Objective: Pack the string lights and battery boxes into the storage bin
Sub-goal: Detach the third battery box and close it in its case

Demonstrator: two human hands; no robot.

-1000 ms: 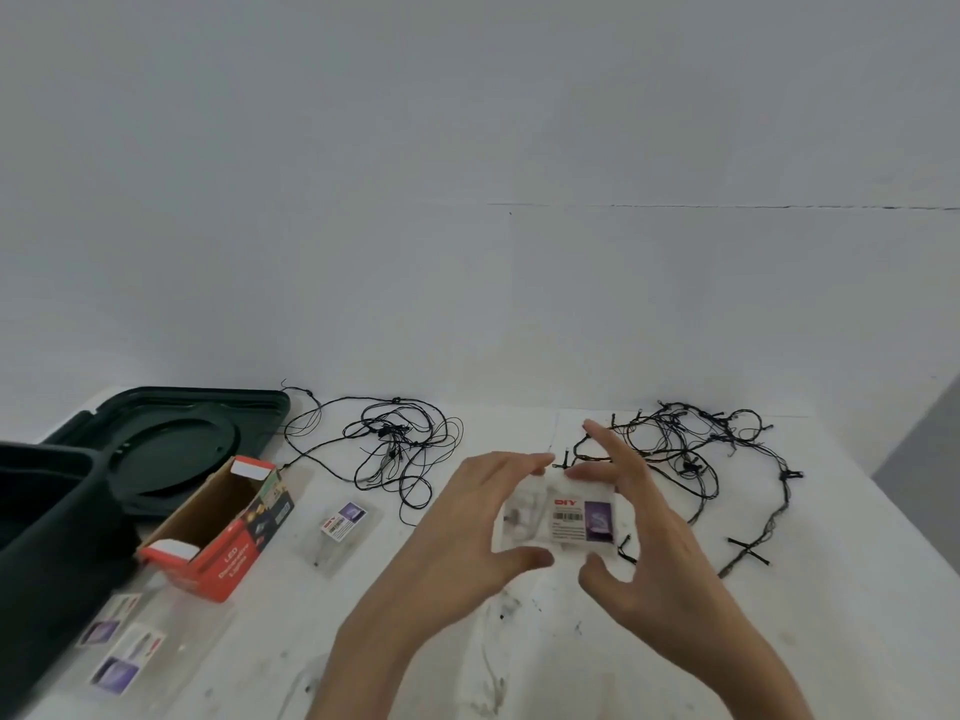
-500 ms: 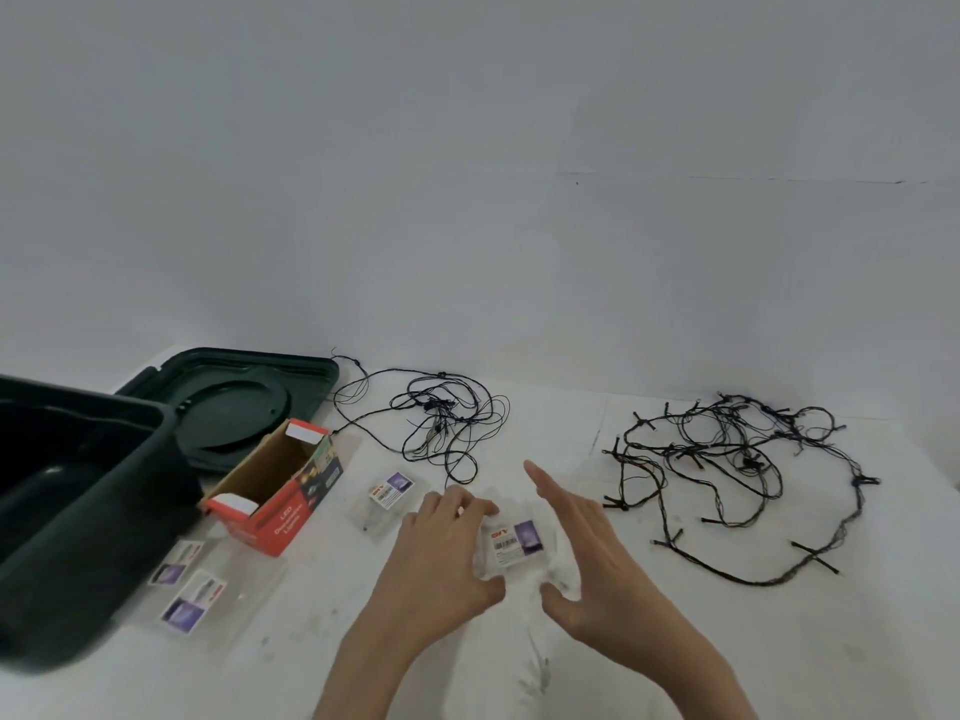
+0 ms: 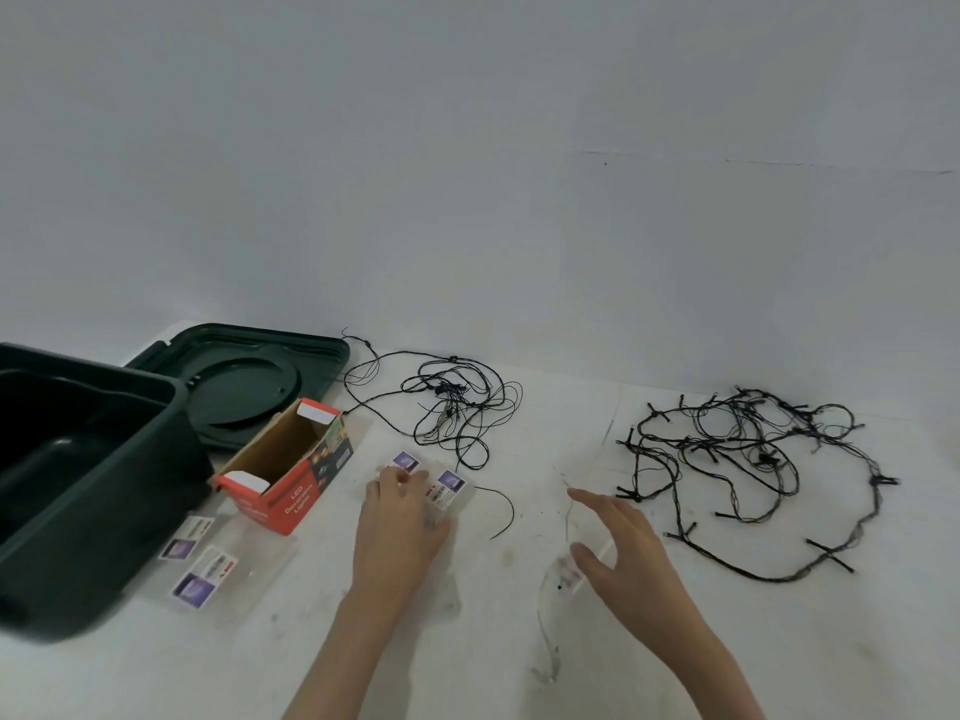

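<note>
We see our left hand (image 3: pixel 402 517) lying palm down on the white surface (image 3: pixel 779 641), fingers loosely together and resting on two clear labelled battery boxes (image 3: pixel 441 492) that sit side by side; whether the fingers actually grip them we cannot tell. Our right hand (image 3: pixel 621 543) hovers open just above the surface, fingers spread and thumb apart, holding nothing, near the edge of the thicker tangle of string lights (image 3: pixel 753 459) on the right. A thinner tangle of wire lights (image 3: pixel 447 407) lies behind the left hand. An open red LED lights carton (image 3: pixel 291 475) lies on its side left of the boxes, and two more clear packets (image 3: pixel 200 569) lie in front of it. The dark green storage bin (image 3: pixel 78 485) stands open at far left, its lid (image 3: pixel 249 376) flat behind it.
</note>
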